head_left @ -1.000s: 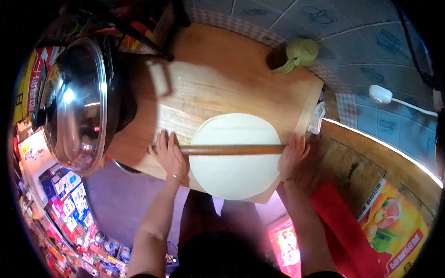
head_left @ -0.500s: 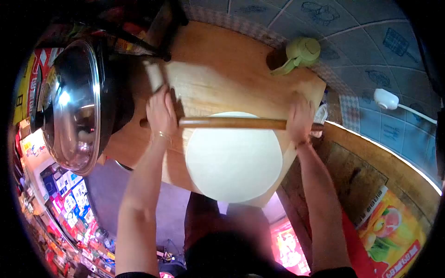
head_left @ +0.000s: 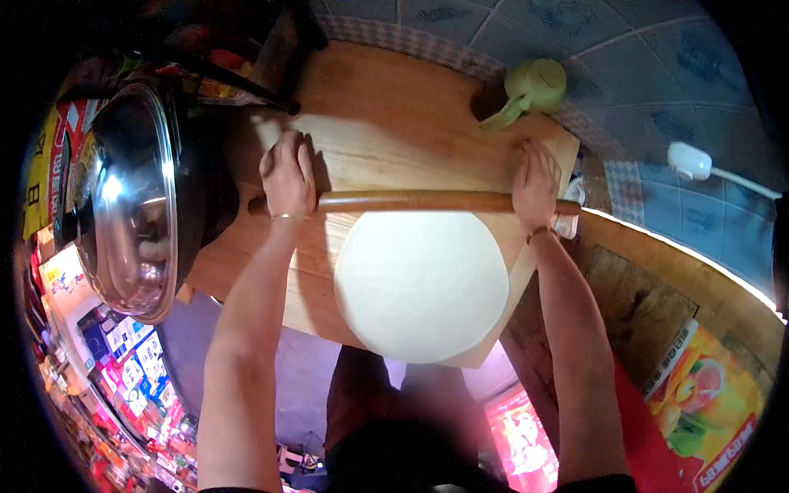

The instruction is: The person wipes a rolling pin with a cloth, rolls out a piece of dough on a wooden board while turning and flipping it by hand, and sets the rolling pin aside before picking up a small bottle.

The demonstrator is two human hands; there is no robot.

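A round, flat white sheet of dough point(head_left: 423, 287) lies on the wooden board. Along its far edge runs a long brown rolling pin point(head_left: 411, 201), roughly crosswise. My left hand point(head_left: 288, 177) rests over the pin's left part, palm on it, fingers stretched forward past it. Over the right part lies my right hand point(head_left: 536, 185), also with its fingers stretched forward and not wrapped round the pin. Both pin ends stick out beyond my hands. The palms hide short stretches of the pin.
A large dark pan with a glass lid point(head_left: 136, 205) stands at the left. A green pitcher point(head_left: 534, 86) is at the board's point(head_left: 394, 90) far right corner, by the tiled wall point(head_left: 649, 74). A white plug with a cord point(head_left: 689, 160) is at the right.
The rolling pin and both hands have moved away from my body, from across the dough's middle to its far edge. My fingers remain stretched over the pin.
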